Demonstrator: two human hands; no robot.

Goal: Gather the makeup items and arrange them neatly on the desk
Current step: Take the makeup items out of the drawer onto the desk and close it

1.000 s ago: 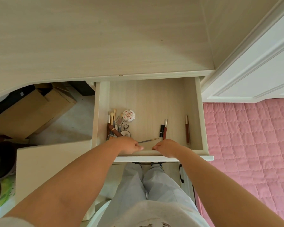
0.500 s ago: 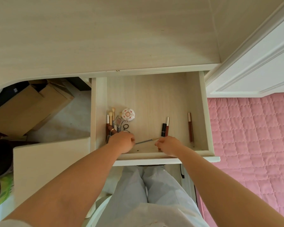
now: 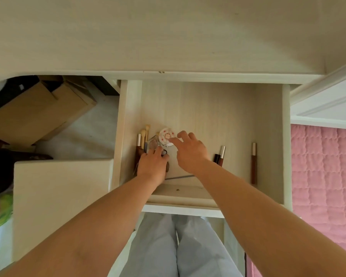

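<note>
The desk's drawer (image 3: pixel 285 140) stands pulled out below the bare desk top (image 3: pixel 168 37). At its left lie several makeup brushes (image 3: pixel 142 136), a clear case (image 3: pixel 152 143) and a round white compact (image 3: pixel 166 134) with a red pattern. My left hand (image 3: pixel 153 163) rests palm down on this pile and hides part of it. My right hand (image 3: pixel 191 149) has spread fingers, its index fingertip touching the compact. Two tubes (image 3: pixel 220 154) lie mid-drawer, a brown lip tube (image 3: pixel 253 162) at the right. A thin pencil (image 3: pixel 178 177) lies near the front.
Cardboard boxes (image 3: pixel 38 110) sit on the floor under the desk at left. A pale wooden panel (image 3: pixel 62 188) stands left of the drawer. A pink quilted bed (image 3: pixel 324 168) and white panelling (image 3: pixel 328 100) lie to the right. My grey-trousered legs (image 3: pixel 178 246) are below the drawer.
Both hands left the drawer's front edge and reached deeper in. The left now lies on the brush pile, the right touches the compact. The drawer sits further out.
</note>
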